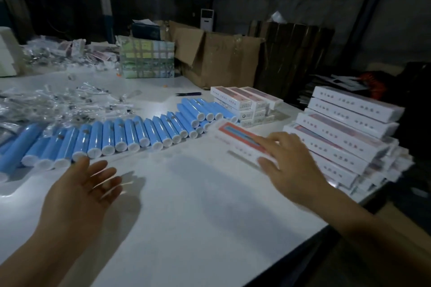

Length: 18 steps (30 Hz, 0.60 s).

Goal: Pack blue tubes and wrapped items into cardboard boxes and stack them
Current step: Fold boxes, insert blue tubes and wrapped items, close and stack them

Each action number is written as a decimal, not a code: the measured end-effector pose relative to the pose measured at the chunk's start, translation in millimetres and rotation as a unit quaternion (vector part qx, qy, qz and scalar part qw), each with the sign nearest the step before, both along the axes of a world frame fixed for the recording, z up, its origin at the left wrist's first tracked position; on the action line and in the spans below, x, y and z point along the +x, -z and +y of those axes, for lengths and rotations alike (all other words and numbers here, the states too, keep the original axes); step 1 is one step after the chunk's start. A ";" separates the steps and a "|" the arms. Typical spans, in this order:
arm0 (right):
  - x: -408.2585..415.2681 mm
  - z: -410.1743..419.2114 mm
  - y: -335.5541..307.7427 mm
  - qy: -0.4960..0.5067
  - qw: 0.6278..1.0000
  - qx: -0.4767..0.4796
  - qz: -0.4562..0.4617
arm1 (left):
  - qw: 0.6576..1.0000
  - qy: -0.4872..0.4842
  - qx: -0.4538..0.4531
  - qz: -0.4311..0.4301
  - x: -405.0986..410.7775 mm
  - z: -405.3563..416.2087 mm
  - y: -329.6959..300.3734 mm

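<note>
Your right hand (288, 161) lay flat on a box (242, 144), fingers straight and spread over its near end, thumb against the near edge; nothing showed them curling round it. The box rested on the table (198, 205), its long axis running from your fingers away and to the left, toward the tubes (130, 133). The stack (345, 133) of boxes stood just beside it on the right, and that hand was the nearer one.

Your left hand (86, 184) hovered above the table, palm up and fingers loose, holding nothing. The tubes lay in a row side by side just beyond its fingertips, white caps toward you, long axes pointing away. That hand was nearest them. The wrapped items (60, 105) sat farther back on the left.

I judged the box was bound for the stack, a short move rightward.
</note>
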State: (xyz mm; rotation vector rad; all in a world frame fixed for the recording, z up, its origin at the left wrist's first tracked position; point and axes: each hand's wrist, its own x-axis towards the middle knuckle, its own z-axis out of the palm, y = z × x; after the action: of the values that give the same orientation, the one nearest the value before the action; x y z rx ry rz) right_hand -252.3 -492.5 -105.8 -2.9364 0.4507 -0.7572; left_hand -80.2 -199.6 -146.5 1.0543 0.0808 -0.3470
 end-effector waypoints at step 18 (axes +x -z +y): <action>-13.4 -17.7 6.2 0.095 0.984 -0.134 -0.075 | 0.997 -0.013 0.065 -0.049 -15.0 -5.9 -7.8</action>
State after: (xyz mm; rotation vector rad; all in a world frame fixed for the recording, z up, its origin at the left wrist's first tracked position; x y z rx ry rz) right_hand -265.7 -510.2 -112.0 -3.0781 0.6715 -1.1362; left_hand -95.2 -205.4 -138.8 1.1957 0.0290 -0.2681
